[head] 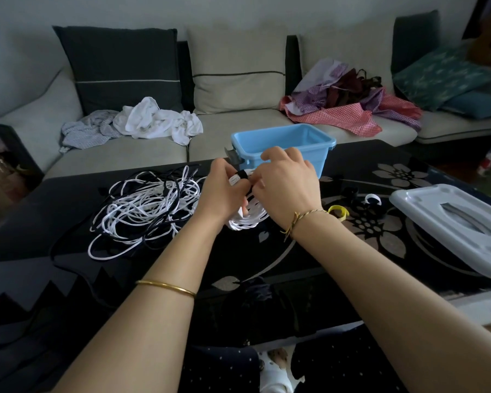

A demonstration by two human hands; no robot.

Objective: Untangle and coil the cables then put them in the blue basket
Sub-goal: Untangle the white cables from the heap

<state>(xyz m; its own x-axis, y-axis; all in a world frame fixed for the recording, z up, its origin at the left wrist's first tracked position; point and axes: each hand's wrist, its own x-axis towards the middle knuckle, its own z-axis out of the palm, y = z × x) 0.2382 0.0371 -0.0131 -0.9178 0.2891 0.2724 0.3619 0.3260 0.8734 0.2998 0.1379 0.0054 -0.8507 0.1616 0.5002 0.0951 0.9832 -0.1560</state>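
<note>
A coiled white cable [248, 219] hangs between both hands above the dark table. My left hand [220, 191] grips the top of the coil. My right hand [287, 182] pinches a black strap [243, 175] wrapped round the coil's top. A tangle of white and black cables [145, 211] lies on the table to the left. The blue basket [284, 146] stands just behind my hands at the table's far edge, and its visible inside looks empty.
A yellow strap [339, 211], a white strap [372, 199] and black straps [350, 192] lie right of my hands. A grey lid [448, 225] lies at the right edge of the table [380, 171]. Behind is a sofa [238, 129] with clothes.
</note>
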